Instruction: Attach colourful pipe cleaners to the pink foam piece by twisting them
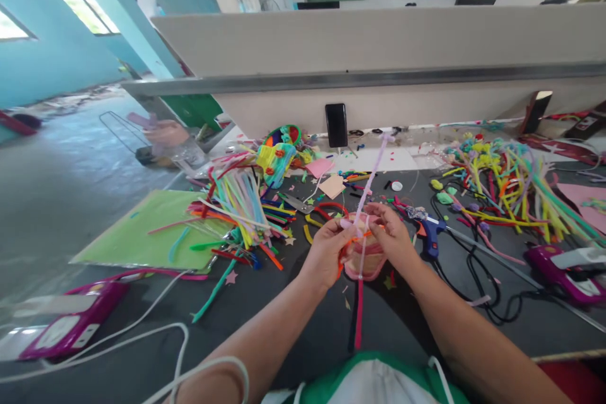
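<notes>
A lilac pipe cleaner (372, 178) slants up and away from between my two hands, its far end bent over. My left hand (327, 254) pinches its lower part between thumb and fingers. My right hand (392, 235) is closed at the same stem from the other side, fingertips close to the left ones. Just under the hands is a pink craft piece (364, 265) with a rounded edge, partly covered by them. Orange strands show beside my left fingers. A red strip (358, 319) hangs below the pink piece toward my body.
A bundle of pipe cleaners (241, 199) lies left on a green sheet (142, 233); more (521, 183) are heaped right. Scissors (296, 203) lie beyond my left hand. A blue glue gun (430, 237) with black cable is at right. A phone (336, 126) leans on the partition.
</notes>
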`<action>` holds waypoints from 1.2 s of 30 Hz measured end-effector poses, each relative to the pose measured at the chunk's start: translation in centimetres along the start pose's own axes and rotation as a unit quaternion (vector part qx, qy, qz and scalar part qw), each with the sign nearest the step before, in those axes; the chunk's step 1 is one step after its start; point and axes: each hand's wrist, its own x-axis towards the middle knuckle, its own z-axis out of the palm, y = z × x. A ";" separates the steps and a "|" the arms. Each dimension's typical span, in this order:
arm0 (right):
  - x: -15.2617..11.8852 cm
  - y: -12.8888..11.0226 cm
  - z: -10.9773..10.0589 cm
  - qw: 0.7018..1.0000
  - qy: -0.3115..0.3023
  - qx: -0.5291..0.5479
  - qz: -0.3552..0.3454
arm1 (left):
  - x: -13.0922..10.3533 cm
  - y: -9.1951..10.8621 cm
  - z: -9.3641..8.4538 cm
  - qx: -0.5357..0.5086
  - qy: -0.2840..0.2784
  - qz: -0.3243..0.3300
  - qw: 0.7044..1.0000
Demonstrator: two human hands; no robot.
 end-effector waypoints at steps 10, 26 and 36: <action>0.4 -1.4 -1.1 0.987 -0.129 -0.081 -0.043 | -0.9 0.1 -0.6 -0.021 -0.075 -0.072 0.994; 0.7 -1.4 -1.3 0.987 -0.154 -0.046 0.007 | -0.2 -1.1 -1.3 0.039 -0.051 -0.067 0.996; 0.7 -1.4 -1.3 0.978 -0.159 -0.131 -0.041 | 0.1 -1.3 -1.5 0.064 -0.027 -0.067 0.995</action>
